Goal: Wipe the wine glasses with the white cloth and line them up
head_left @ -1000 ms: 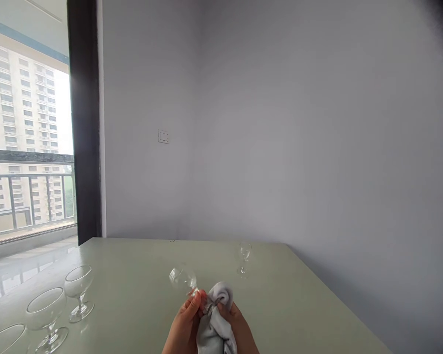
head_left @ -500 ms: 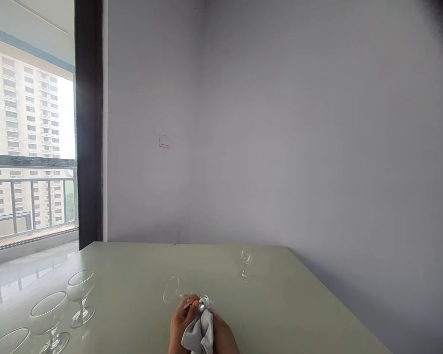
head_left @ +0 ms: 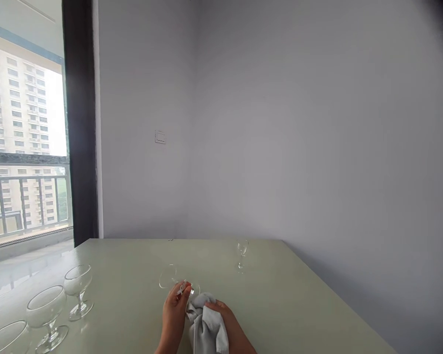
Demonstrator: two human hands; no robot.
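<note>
My left hand (head_left: pixel 175 306) is closed around the stem of a clear wine glass (head_left: pixel 168 277). The glass lies tilted in the grip, its bowl pointing away to the left and its foot toward the right. A grey cloth (head_left: pixel 206 322) is bunched in my right hand (head_left: pixel 221 313), with the thumb pressed on top of it. The cloth sits right beside the glass's foot and hangs down toward the near edge of view. Whether it touches the foot I cannot tell.
Three clear stemmed glasses stand at the left: a far one (head_left: pixel 78 285), a middle one (head_left: pixel 47 309) and a near one (head_left: pixel 7 339), cut off by the frame. Another small glass (head_left: pixel 242 250) is upright near the back of the pale green table (head_left: pixel 299 305). Grey walls rise behind.
My right hand has drawn the cloth away to the right from the glass's stem and foot, and the cloth is more spread out. My left hand still holds the glass. The view has shifted slightly.
</note>
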